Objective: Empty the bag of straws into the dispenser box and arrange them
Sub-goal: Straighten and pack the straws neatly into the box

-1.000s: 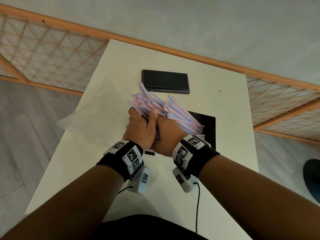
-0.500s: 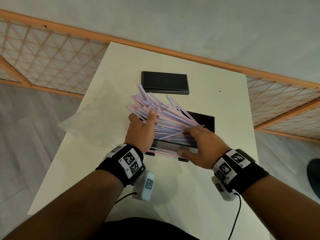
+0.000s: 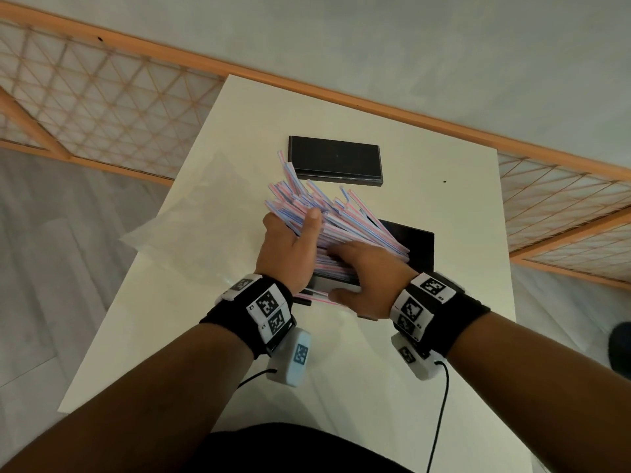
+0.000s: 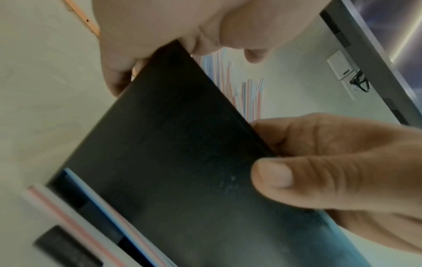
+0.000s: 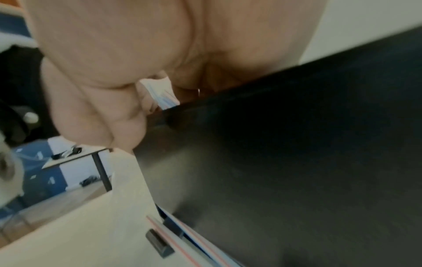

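A thick bundle of pink, blue and white striped straws (image 3: 345,220) lies fanned and slanted across the open black dispenser box (image 3: 418,249) at the middle of the white table (image 3: 444,336). My left hand (image 3: 293,233) grips the bundle's left end, thumb over the top. My right hand (image 3: 362,268) holds the box's near wall: its thumb presses the front face (image 4: 274,173) and its fingers curl over the rim onto the straws (image 5: 164,95). A few straws (image 4: 75,207) poke out of the slot at the box's foot.
The box's flat black lid (image 3: 336,160) lies on the table behind the straws. The empty clear bag (image 3: 191,230) sprawls over the table's left edge. A wooden lattice screen (image 3: 85,107) stands at the back left and right.
My right hand let go of the bundle, spread over its right part, then slid left to the box's front beside the left hand. The straws have sunk lower onto the box.
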Demonstrator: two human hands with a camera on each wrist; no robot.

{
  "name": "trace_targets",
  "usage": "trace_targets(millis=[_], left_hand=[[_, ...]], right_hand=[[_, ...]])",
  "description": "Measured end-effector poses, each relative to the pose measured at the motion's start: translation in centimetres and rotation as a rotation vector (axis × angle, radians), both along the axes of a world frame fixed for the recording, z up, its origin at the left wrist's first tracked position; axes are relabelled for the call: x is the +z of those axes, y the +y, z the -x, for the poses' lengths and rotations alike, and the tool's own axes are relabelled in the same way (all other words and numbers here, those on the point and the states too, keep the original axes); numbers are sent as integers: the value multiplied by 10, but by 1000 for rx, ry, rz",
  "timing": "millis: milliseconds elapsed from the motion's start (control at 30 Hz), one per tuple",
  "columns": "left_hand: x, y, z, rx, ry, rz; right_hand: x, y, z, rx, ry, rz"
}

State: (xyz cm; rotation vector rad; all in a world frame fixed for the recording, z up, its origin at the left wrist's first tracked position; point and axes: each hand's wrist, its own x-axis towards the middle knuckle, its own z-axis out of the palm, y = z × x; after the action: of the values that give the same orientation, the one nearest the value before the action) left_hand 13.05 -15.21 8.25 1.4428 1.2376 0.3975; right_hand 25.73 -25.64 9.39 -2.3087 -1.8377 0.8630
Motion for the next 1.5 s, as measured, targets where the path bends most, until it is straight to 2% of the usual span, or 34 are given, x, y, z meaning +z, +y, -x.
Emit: trace_targets(millis=[67, 133, 200, 267, 400, 567, 733, 933, 1133, 1333, 1500], left_hand=[[-2, 1, 1, -7, 2, 6], [-6, 3, 3, -15, 7, 13], [-10, 3, 4, -29, 10, 11], [-12, 3, 4, -43, 22, 9], [-11, 3, 1, -41, 59, -2], [-13, 4, 2, -68, 101, -30], [-13, 3, 4, -58, 58, -48], [-15, 1, 4, -52, 28, -72], [-18, 4, 5, -70, 43, -70], [-15, 4, 5, -34, 8, -43], [-4, 10, 7, 136, -89, -142]], right_hand=[[4, -2, -3, -30, 17, -67], [4, -8, -14, -88, -54, -57], [3, -15, -25, -117, -129, 45], [0, -16, -23, -88, -117, 143], [-6, -1, -6, -19, -96, 144], [-10, 13, -2, -75, -277, 313], [-15, 23, 6, -80, -182, 236], [-14, 30, 13, -84, -250, 317], [-11, 37, 7, -94, -211, 426], [-13, 30, 3, -86, -202, 308], [-11, 20, -1, -135, -135, 218]])
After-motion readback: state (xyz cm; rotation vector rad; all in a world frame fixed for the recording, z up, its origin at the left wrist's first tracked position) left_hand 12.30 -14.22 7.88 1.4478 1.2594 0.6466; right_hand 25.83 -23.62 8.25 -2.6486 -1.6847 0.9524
